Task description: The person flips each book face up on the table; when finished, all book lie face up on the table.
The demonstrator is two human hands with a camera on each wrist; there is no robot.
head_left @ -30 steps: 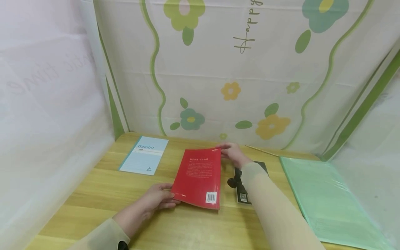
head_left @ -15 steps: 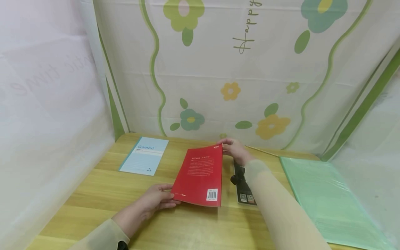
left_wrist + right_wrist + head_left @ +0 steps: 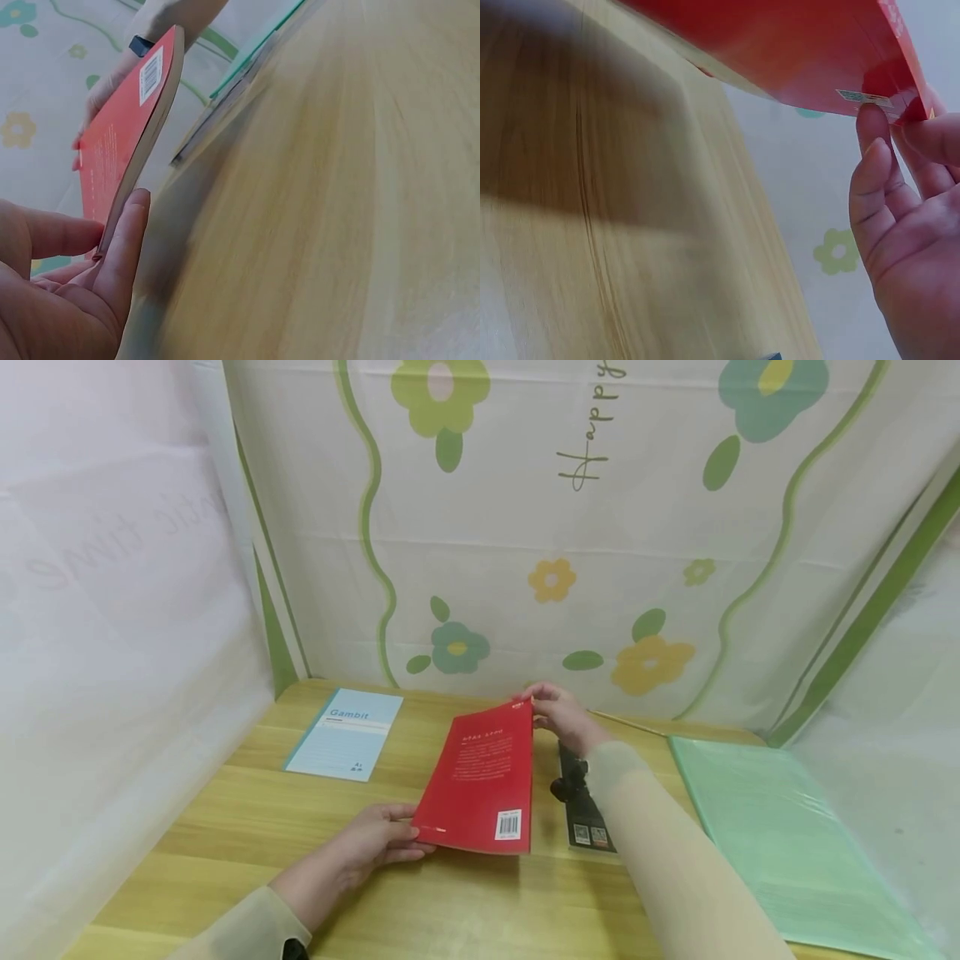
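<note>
Holding a red book [image 3: 480, 785] by two corners

Tilted clear of the wooden table [image 3: 465, 910], the red book sits just below the middle of the head frame. The left hand [image 3: 371, 843] pinches its lower-left corner, thumb against fingers; the right hand [image 3: 561, 718] pinches its upper-right corner. A black booklet [image 3: 587, 818] lies partly hidden by the right sleeve [image 3: 667, 852]; a dark object [image 3: 567, 787] beside it is perhaps strapped to the wrist.

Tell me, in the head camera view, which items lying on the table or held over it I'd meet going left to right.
Light blue Gambit notebook, red book, black flat item, pale green flat item.
</note>
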